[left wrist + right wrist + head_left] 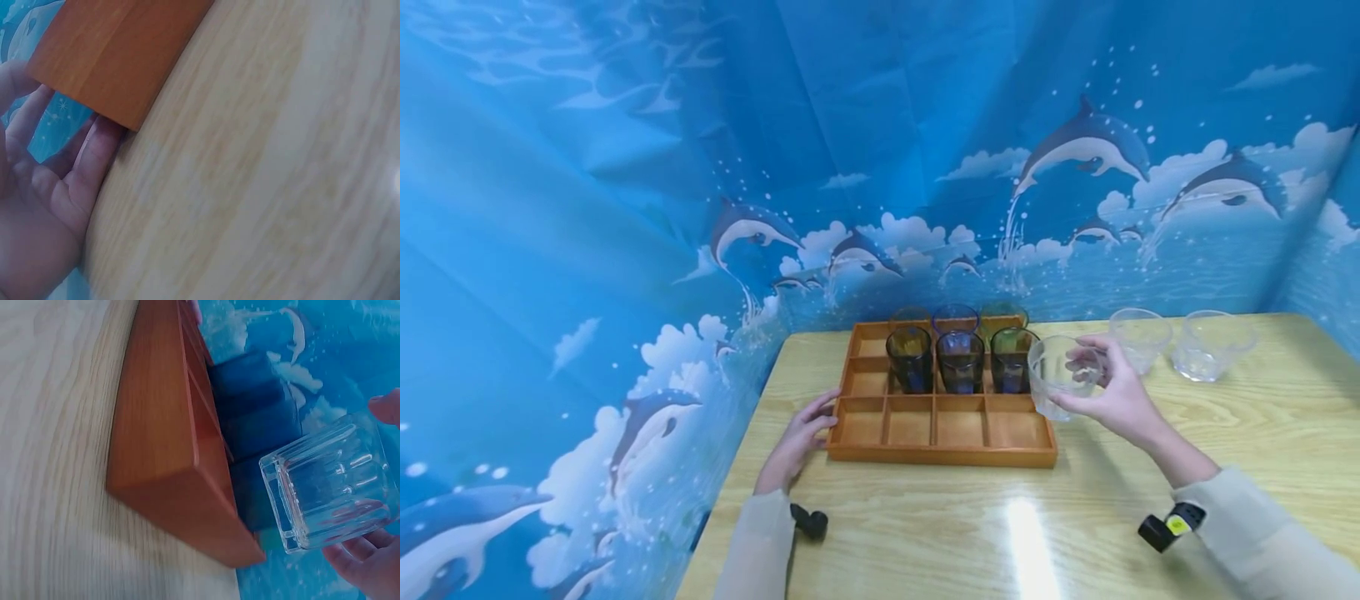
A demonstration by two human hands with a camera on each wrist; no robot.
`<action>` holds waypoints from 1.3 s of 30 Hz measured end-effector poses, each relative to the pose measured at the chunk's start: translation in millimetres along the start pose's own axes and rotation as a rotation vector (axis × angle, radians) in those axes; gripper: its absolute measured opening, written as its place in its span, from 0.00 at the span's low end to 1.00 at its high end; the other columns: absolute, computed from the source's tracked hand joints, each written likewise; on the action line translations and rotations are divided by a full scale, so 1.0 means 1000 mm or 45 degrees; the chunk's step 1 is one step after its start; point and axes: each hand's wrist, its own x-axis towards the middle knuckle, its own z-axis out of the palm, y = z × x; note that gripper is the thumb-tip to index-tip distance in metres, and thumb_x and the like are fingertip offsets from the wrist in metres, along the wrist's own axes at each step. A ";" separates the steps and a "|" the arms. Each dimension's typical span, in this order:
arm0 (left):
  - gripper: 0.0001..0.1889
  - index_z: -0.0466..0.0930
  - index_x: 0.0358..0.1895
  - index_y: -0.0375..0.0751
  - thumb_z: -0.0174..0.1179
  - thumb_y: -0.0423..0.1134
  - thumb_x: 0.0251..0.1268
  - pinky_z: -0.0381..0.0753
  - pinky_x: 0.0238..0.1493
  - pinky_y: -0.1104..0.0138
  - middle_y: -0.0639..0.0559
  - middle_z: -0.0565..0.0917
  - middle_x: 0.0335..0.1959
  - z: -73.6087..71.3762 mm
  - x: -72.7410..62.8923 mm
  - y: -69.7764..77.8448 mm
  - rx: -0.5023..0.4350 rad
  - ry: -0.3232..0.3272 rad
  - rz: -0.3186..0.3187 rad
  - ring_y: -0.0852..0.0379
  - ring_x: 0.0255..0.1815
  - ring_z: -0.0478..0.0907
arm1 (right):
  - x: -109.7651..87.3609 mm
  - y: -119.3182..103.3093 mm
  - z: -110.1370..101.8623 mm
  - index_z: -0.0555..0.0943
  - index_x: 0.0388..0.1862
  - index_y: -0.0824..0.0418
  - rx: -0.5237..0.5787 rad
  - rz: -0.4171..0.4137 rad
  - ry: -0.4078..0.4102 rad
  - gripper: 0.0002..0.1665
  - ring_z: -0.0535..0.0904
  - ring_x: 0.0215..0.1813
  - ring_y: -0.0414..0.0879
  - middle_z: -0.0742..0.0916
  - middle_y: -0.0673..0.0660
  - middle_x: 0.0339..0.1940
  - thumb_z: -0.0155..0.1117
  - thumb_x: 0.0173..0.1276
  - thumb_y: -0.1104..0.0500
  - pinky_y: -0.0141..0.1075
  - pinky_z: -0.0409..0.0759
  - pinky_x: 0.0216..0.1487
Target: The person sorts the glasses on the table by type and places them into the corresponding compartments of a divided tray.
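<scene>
My left hand (797,442) rests against the left side of a compartmented wooden tray (940,455), fingers fairly straight. The left wrist view has these fingers beside the corner of the tray wall (125,56). A clear drinking glass (1051,383) is gripped by my right hand (1118,396), thumb on the near side and fingers round the far side. It overlaps the tray's right edge in the head view; in the right wrist view its thick base points towards the tray. Dark tinted glasses (961,362) stand in the middle row, with amber, blue (955,317) and green glasses behind them.
Two more clear glasses, one nearer (1138,337) and one farther right (1208,350), stand on the wood-grain table (925,533) to the right. A blue dolphin-print curtain (865,150) hangs behind and to the left. The front-row compartments lie nearest me.
</scene>
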 end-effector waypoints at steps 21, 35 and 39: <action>0.26 0.69 0.64 0.57 0.58 0.40 0.62 0.72 0.42 0.59 0.48 0.65 0.65 -0.001 0.001 -0.001 0.004 -0.003 -0.002 0.47 0.59 0.65 | 0.007 -0.059 0.087 0.59 0.62 0.72 0.296 -0.051 -0.246 0.47 0.71 0.54 0.64 0.73 0.71 0.53 0.74 0.45 0.71 0.50 0.69 0.55; 0.26 0.69 0.64 0.58 0.59 0.40 0.61 0.73 0.43 0.57 0.47 0.66 0.65 -0.001 0.003 -0.003 0.014 -0.017 -0.002 0.46 0.59 0.66 | 0.015 -0.071 0.135 0.60 0.60 0.77 0.378 -0.089 -0.228 0.46 0.71 0.54 0.67 0.73 0.74 0.52 0.74 0.43 0.72 0.56 0.67 0.55; 0.26 0.70 0.64 0.57 0.58 0.40 0.61 0.73 0.43 0.58 0.47 0.65 0.65 -0.002 0.001 -0.003 0.016 -0.003 -0.004 0.46 0.60 0.65 | 0.019 -0.071 0.148 0.60 0.60 0.76 0.373 -0.101 -0.266 0.46 0.70 0.56 0.65 0.73 0.74 0.53 0.75 0.43 0.71 0.55 0.66 0.56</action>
